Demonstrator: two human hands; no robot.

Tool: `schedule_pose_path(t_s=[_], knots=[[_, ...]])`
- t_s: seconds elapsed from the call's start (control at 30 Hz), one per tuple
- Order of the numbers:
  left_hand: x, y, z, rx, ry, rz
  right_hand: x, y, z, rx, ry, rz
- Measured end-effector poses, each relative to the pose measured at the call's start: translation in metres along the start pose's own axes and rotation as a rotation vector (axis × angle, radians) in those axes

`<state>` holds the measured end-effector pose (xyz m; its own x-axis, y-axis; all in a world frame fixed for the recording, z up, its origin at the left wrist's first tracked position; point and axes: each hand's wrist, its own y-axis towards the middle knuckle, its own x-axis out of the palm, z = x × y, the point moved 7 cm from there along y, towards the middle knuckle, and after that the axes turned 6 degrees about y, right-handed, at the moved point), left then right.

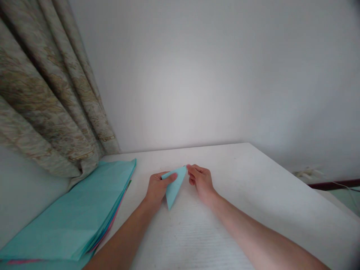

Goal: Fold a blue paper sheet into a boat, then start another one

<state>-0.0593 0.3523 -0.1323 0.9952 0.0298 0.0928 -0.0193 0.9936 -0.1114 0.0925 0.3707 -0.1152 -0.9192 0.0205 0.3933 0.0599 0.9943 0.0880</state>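
Observation:
A small folded piece of light blue paper (pixel 174 187) is held up over the white table, with one pointed corner hanging down. My left hand (pixel 158 186) grips its left side, thumb lying across the front and the other fingers behind, mostly hidden. At the paper's upper right corner, my right hand (pixel 200 180) pinches the tip between thumb and index finger, its remaining fingers curled in.
A stack of large paper sheets (pixel 84 202), light blue on top with pink and darker blue edges below, lies at the left of the white table (pixel 225 217). A patterned curtain (pixel 53 86) hangs behind it. Plugs and a cable (pixel 308 173) are at the far right wall.

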Motion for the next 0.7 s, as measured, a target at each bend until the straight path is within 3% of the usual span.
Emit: schedule_pose_path(t_s=[0.33,0.43,0.57,0.7], knots=[[-0.008,0.002,0.0,0.011,-0.047,0.097,0.012,-0.004,0.008,0.043,-0.21,-0.178],[-0.01,0.001,0.005,0.068,0.083,0.128,0.012,-0.004,0.008,0.054,-0.209,-0.163],[-0.006,-0.004,0.021,0.242,0.375,0.123,0.008,-0.004,0.005,0.055,-0.176,-0.093],[-0.01,-0.006,0.025,0.268,0.375,0.166,0.016,-0.008,0.01,0.089,-0.2,-0.21]])
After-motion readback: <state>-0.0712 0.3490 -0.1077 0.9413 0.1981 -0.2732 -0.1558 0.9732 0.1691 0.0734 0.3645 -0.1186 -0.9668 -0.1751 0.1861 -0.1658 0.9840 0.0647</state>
